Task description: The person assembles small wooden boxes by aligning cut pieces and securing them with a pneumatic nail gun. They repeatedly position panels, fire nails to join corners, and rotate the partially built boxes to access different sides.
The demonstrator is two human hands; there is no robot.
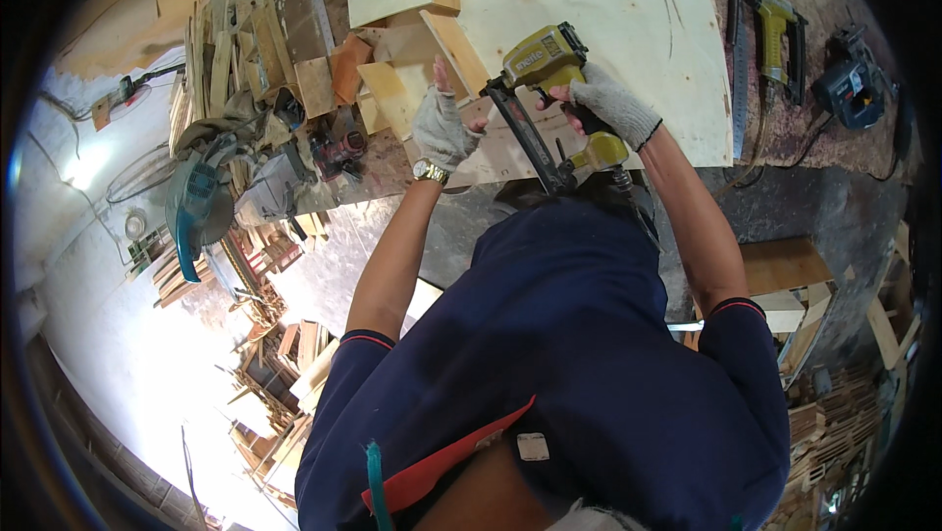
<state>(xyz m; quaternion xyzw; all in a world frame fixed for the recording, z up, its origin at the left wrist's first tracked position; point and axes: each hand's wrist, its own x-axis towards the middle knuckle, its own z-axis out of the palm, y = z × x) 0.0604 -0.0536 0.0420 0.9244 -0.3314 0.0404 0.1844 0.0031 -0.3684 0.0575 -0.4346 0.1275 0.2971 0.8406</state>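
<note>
Nailing looks to be the step in hand; right hand, gloved, has its fingers wrapped round the grip of a yellow nail gun, nose angled down toward a small wood piece at the near edge of the worktop; left hand, gloved, lies flat with fingers spread on that wood just beside the nose; the next move probably calls for keeping those fingers clear; beyond lies a plywood sheet.

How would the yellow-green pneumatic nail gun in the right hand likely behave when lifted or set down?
The yellow-green pneumatic nail gun probably feels stiff and fairly heavy, given its metal body. Its long black magazine suggests it would tip rather than stand. The gloved right hand wraps the handle, so slipping seems unlikely.
</note>
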